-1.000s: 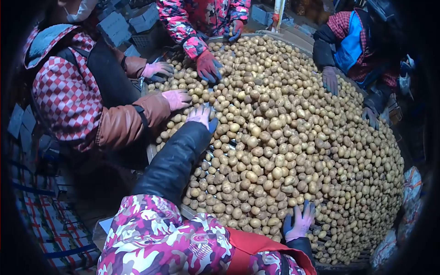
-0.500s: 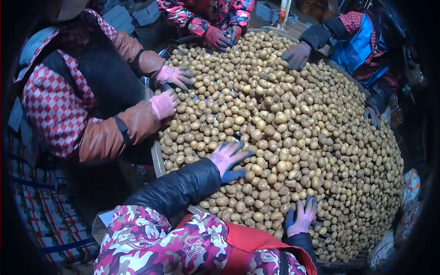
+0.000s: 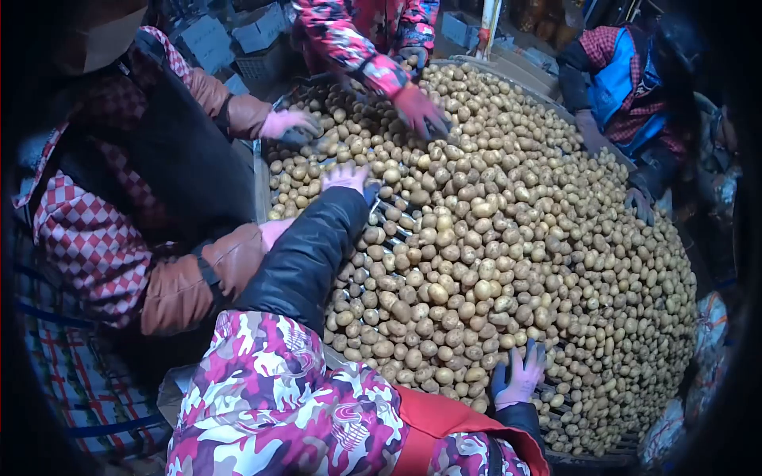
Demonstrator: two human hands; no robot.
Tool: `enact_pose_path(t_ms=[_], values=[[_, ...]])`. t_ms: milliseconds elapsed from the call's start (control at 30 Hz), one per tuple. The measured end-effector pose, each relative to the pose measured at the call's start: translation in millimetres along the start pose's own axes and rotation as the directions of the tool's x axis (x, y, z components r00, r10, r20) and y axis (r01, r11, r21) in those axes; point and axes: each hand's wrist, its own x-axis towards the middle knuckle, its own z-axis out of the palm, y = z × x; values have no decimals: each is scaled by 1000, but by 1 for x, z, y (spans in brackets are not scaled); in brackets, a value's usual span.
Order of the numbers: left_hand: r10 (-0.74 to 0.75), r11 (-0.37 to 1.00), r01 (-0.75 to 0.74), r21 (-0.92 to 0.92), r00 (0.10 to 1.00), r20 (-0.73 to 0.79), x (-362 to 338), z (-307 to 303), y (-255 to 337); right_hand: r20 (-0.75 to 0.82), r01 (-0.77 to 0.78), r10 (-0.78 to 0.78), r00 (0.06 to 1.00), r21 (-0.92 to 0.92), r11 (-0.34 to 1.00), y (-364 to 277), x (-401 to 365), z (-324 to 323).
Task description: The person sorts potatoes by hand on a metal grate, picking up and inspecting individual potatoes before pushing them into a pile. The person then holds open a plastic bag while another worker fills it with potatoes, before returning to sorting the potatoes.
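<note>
A broad heap of small potatoes covers a slatted table. My left hand, in a pink and blue glove, is stretched far forward over the potatoes on the left side. Its fingers are spread and it grips nothing that I can see. Dark slats show through a gap just right of that hand. My right hand, gloved the same way, rests against the near edge of the heap with its fingers pointing up and apart. Potatoes touch it, but none is held.
At the left a person's gloved hand reaches over the table edge; their other hand is partly behind my sleeve. Across the table a person's red glove reaches onto the heap. Another person's hand is at the right. Cardboard boxes stand behind.
My left hand has swept forward and left from the middle of the heap, and more slats show. My right hand has barely moved. The far person's hand has reached farther onto the potatoes.
</note>
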Motion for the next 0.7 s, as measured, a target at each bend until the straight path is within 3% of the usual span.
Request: enact_pose_path(t_ms=[67,133,200,267,400,467,533,567,600,667,700], values=[[-47,986,59,156,996,-81,-9,-4,-11,-3,-5,5,1000,10,1000,-1,0,-2],[-18,995,32,98,990,-143,-26,-1,-7,-3,-8,8,1000,23,1000,0,3,-1],[234,970,-242,-6,942,-241,-80,23,15,-69,25,-23,997,22,999,4,-1,7],[371,914,-392,-104,912,-176,-147,12,32,-59,31,-30,998,16,999,4,0,5],[563,756,-565,-330,819,-114,-252,-3,24,-81,53,-55,995,-27,998,10,-2,14],[688,680,-662,-316,725,-38,-274,-8,25,-90,71,-73,993,-29,997,15,-1,17],[716,636,-674,-375,697,-37,-274,-14,32,-80,57,-58,995,-22,998,9,1,14],[687,658,-609,-443,727,21,-267,-9,34,-87,49,-50,995,-20,999,8,-1,12],[663,682,-627,-377,747,-44,-263,8,33,-106,57,-58,993,-17,998,7,2,13],[636,730,-601,-326,772,0,-248,5,39,-152,50,-48,987,12,999,2,2,15],[620,716,-597,-361,782,-63,-235,16,37,-154,52,-50,987,7,999,3,2,15]])
